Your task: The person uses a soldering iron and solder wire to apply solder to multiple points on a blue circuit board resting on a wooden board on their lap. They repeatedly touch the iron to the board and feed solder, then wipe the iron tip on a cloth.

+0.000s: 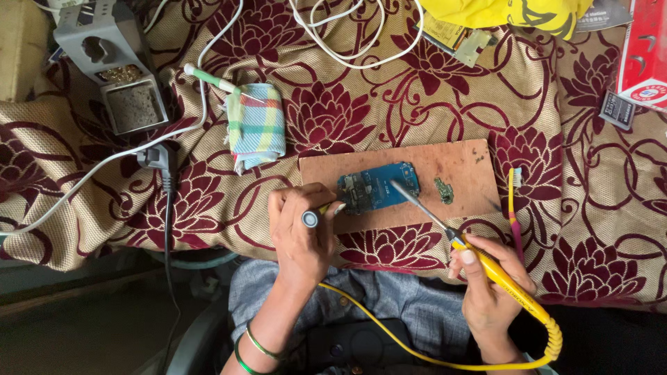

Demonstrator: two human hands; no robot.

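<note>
Board: my blue circuit board (379,187) lies lengthwise left-right, between both hands.
Left hand (300,236): fingers pinching a small tool (310,219), touching the board's left end.
Right hand (490,288): fingers wrapped round the yellow soldering iron (486,267), tip on the board.

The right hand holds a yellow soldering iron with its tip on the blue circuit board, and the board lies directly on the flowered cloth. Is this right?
Not quite. In the head view the blue circuit board lies on a brown wooden board, not directly on the flowered cloth. The right hand does hold the yellow soldering iron.

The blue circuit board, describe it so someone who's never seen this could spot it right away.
Find the brown wooden board lying on the flowered cloth. The blue circuit board lies on its left part, between the left hand and the soldering iron tip. It is far larger than the small green piece to its right.
</note>
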